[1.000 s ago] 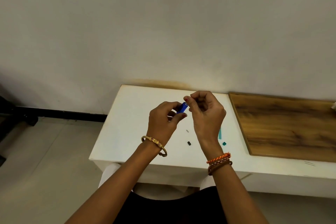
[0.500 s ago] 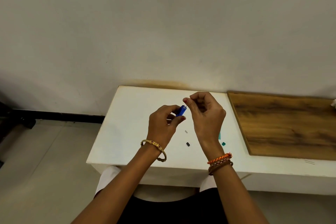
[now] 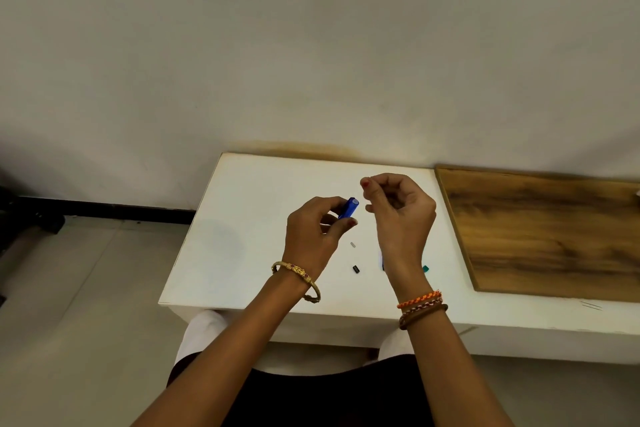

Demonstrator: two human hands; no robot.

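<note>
My left hand point(image 3: 311, 232) pinches a short blue tube point(image 3: 348, 208) between thumb and fingertips, its open end tilted up and to the right, above the white table point(image 3: 249, 218). My right hand point(image 3: 401, 218) hovers just right of the tube without touching it. Its fingers are curled and the thumb meets the forefinger. I see nothing between them. On the table below the hands lie a tiny grey piece point(image 3: 353, 245), a small black piece point(image 3: 356, 269), a teal piece point(image 3: 425, 268) and a thin blue strip point(image 3: 382, 262) partly hidden by my right wrist.
A wooden board point(image 3: 554, 232) covers the right part of the table, against the wall. The table's front edge runs just beyond my knees. Grey floor and a black bar along the wall lie to the left.
My right hand has drawn away from the end of the blue tube, up and to the right. My left hand keeps the tube in about the same place.
</note>
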